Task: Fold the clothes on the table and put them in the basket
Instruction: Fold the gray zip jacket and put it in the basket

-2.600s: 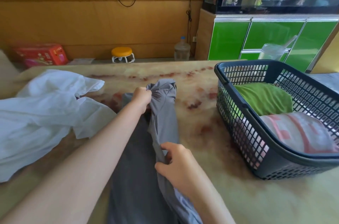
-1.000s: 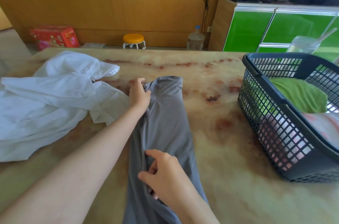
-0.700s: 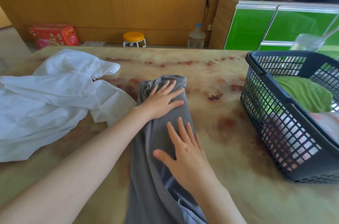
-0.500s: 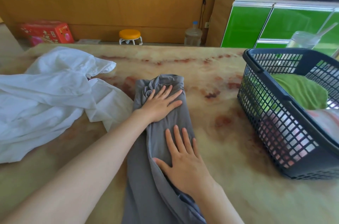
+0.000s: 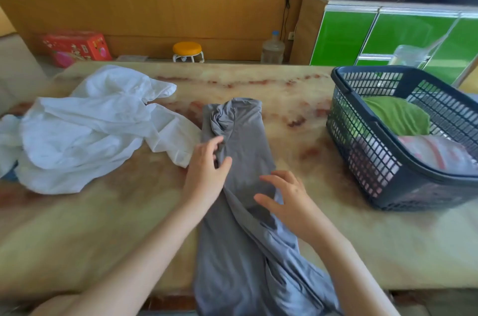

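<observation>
Left hand (image 5: 207, 170) pinches a fold of the grey garment (image 5: 243, 139), right hand (image 5: 287, 199) just nearer, fingers spread and relaxed over the cloth.

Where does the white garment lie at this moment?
In the head view the white garment lies crumpled on the table's left part, beside the grey garment, opposite the basket.

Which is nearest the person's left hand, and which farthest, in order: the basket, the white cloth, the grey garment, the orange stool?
1. grey garment, touching the left hand
2. white cloth, just to its left
3. basket, across the table on the right
4. orange stool, on the floor beyond the table
</observation>
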### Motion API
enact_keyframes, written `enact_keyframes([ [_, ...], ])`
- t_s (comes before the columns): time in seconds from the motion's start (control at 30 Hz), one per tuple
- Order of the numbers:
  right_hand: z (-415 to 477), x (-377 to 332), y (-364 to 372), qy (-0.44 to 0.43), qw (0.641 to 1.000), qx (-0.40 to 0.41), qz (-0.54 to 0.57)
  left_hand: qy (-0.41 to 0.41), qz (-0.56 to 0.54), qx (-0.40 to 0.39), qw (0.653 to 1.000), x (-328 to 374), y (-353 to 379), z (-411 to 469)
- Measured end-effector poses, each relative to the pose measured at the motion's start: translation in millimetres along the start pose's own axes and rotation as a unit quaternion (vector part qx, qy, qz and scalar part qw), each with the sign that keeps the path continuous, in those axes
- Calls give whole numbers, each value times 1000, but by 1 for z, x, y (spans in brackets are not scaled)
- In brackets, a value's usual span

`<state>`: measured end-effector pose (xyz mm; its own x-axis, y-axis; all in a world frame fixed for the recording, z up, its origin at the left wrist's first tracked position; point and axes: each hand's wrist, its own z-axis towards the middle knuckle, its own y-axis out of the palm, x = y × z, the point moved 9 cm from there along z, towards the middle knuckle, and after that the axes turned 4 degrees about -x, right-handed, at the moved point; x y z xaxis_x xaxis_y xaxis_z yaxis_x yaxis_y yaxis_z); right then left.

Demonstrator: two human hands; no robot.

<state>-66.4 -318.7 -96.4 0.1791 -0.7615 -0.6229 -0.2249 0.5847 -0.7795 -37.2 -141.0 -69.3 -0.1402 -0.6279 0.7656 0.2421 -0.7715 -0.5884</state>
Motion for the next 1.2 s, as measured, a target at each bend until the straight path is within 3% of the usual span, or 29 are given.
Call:
enact_keyframes([
  [0.1,-30,10,-9,22,998,13,51,-46,-30,-21,998,-4,10,-61],
  [0.2,-64,23,-10,48,998,5,29,-133,-93,-63,985,-17,27,-104],
  [0.53,-143,48,6,113,991,-15,-66,-175,-199,-124,956,13,43,-165],
  [0.67,-175,22,12,98,993,12,-71,-196,-218,-129,947,18,43,-188],
  [0.83,-197,-27,64,-10,995,10,-99,-258,-213,-151,930,11,50,-205],
  [1.0,-198,-32,92,-12,1000,-15,-20,-260,-257,-85,927,-11,38,-218],
  [1.1,-199,-12,100,27,998,-46,-27,-261,-272,-61,924,-29,30,-222],
  [1.2,-197,15,79,96,994,37,29,-226,-227,-72,945,-37,26,-222],
])
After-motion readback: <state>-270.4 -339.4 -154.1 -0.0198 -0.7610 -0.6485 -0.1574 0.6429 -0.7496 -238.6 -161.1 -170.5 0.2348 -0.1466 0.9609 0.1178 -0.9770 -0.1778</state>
